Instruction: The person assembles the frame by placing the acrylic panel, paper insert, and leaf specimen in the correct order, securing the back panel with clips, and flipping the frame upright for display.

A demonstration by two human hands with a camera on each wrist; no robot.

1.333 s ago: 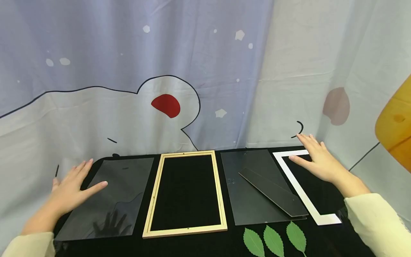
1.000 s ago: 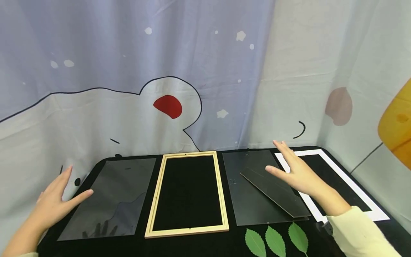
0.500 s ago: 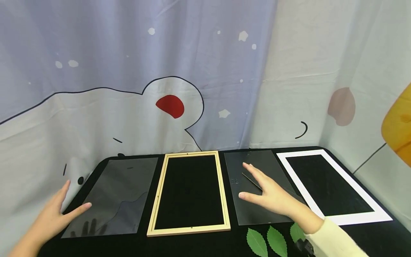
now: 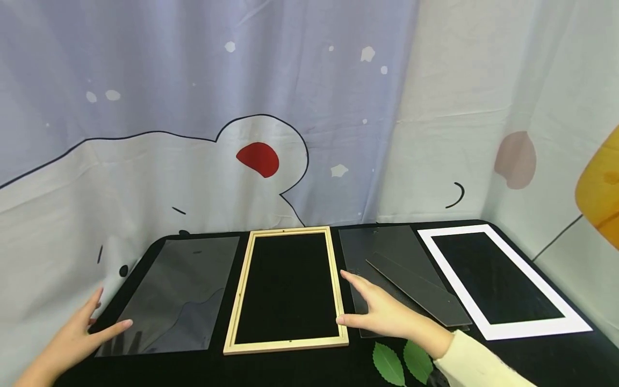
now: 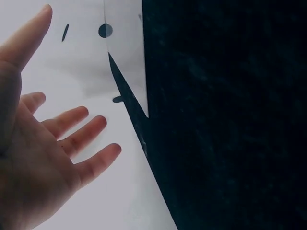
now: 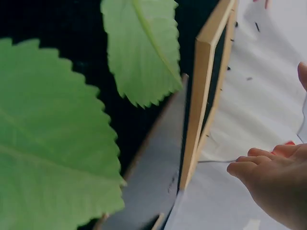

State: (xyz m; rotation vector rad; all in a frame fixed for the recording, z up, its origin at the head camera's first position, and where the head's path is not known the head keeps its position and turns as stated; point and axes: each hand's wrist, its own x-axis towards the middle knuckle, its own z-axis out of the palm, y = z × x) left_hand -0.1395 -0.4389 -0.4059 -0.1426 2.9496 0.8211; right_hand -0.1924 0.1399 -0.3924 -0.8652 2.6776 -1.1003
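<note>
My left hand is held with fingers extended beside a clear, reflective sheet at the table's left; nothing is in it. My right hand, fingers extended and also holding nothing, hovers by the right side of a pale wooden picture frame. Its thumb overlaps the frame's bar in the head view, but the right wrist view shows hand and frame apart. Under the right forearm lie green serrated leaves, seen large in the right wrist view, where one leaf fills the left side.
A dark grey backing board with a slanted raised flap lies right of the frame. Farther right is a white rectangular mat border. The black-covered table ends at a printed curtain behind.
My right hand has swept left from above the white mat, across the backing board, to the frame's right side. My left hand has drawn back slightly, down and left. The laid-out things stay put.
</note>
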